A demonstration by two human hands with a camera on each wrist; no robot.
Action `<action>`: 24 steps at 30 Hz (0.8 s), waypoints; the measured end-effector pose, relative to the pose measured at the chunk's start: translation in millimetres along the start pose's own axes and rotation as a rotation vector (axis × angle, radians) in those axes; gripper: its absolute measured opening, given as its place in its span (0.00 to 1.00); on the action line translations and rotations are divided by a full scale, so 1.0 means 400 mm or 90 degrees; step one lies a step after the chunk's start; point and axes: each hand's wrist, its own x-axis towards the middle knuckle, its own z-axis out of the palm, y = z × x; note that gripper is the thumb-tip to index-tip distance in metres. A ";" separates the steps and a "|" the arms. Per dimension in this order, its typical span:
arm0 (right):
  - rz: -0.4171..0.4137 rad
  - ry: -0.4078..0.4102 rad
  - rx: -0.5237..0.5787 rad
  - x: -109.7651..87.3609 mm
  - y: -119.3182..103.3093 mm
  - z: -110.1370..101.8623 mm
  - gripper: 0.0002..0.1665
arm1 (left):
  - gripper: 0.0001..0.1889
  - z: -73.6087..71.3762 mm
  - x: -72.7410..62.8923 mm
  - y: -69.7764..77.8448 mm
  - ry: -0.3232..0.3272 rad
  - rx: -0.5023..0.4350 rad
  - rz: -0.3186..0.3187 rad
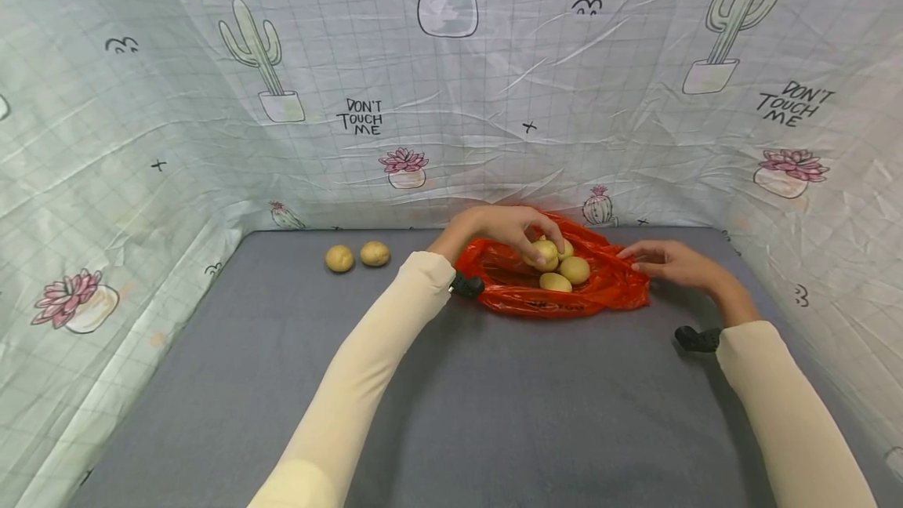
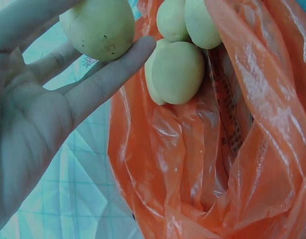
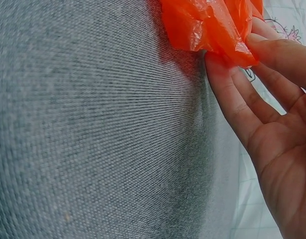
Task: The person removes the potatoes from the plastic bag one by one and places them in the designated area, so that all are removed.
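Cactus-printed cloth encloses the back and sides of a grey tabletop. Near the far edge, a red plastic bag lies with its mouth spread, its near wall partly hiding the potatoes inside. Over them the left hand holds one potato between thumb and fingers; the right hand pinches the bag's edge. Two loose potatoes sit left of the bag, beyond the left sleeve.
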 end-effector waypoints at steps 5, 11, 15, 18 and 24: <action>-0.005 -0.002 -0.010 -0.001 -0.006 -0.003 0.18 | 0.19 -0.001 -0.010 0.007 0.002 0.028 0.005; 0.001 -0.007 -0.013 0.000 -0.012 -0.005 0.18 | 0.20 -0.002 -0.025 0.012 0.007 0.060 0.006; -0.006 -0.005 -0.013 0.000 -0.013 -0.006 0.18 | 0.19 0.001 -0.030 0.009 0.008 0.062 0.008; -0.009 0.000 -0.010 0.000 -0.012 -0.004 0.17 | 0.18 0.005 -0.033 0.009 0.009 0.064 0.021; -0.008 0.008 -0.005 -0.001 -0.010 0.001 0.17 | 0.16 0.018 -0.039 0.019 0.008 0.083 0.054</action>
